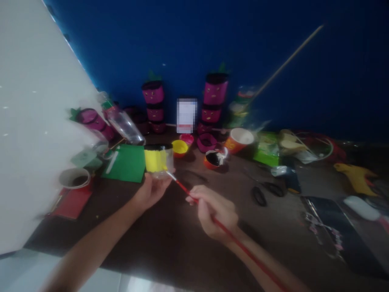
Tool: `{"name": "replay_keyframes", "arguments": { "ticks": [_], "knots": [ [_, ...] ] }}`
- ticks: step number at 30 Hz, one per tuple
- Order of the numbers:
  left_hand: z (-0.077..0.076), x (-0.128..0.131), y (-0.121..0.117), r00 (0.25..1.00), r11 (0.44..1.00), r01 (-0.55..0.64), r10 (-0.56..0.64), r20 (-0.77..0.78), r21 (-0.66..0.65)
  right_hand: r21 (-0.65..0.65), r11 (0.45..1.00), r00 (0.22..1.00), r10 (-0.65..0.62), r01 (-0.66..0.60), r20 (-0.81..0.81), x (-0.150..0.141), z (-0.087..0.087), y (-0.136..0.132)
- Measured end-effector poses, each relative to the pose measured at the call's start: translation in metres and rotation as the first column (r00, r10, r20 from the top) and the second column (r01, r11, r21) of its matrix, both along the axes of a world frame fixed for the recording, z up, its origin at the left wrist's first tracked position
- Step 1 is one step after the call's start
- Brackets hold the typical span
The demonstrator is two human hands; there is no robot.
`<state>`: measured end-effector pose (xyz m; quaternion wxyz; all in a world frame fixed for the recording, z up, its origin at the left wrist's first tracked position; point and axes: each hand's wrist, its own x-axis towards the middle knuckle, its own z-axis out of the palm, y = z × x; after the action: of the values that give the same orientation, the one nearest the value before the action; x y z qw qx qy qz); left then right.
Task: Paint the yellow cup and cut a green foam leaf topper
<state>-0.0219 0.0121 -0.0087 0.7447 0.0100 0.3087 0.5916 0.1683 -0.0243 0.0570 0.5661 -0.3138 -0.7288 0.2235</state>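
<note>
My left hand (151, 190) grips the bottom of a clear plastic jar (159, 161) with a black rim and a yellow painted patch on its side, holding it up over the dark table. My right hand (215, 211) is closed on a long red paintbrush (231, 237); the brush's silver ferrule and tip reach up-left to the jar's lower right side. The picture is blurred by motion.
A green sheet (127, 162) lies left of the jar. Small paint pots, yellow (179, 147) and orange (212, 159), an orange paper cup (240, 140), stacked magenta painted jars (154, 103), scissors (263, 190), a cup on red card (74, 178) and a yellow glue gun (355, 176) crowd the table. White wall on the left.
</note>
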Motion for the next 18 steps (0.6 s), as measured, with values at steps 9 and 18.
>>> {"name": "replay_keyframes", "arguments": {
  "ticks": [9,18],
  "knots": [
    [-0.0009,-0.0011,0.0011,1.000,1.000,-0.005,0.004,-0.011,-0.007,-0.005,1.000,1.000,-0.016,0.016,-0.007,-0.0004,-0.0015,-0.0004],
    [-0.0009,-0.0022,0.0003,1.000,1.000,-0.013,0.014,0.024,-0.021,-0.018,0.999,1.000,-0.028,0.028,-0.005,0.0004,-0.0022,-0.0004]
  ]
}}
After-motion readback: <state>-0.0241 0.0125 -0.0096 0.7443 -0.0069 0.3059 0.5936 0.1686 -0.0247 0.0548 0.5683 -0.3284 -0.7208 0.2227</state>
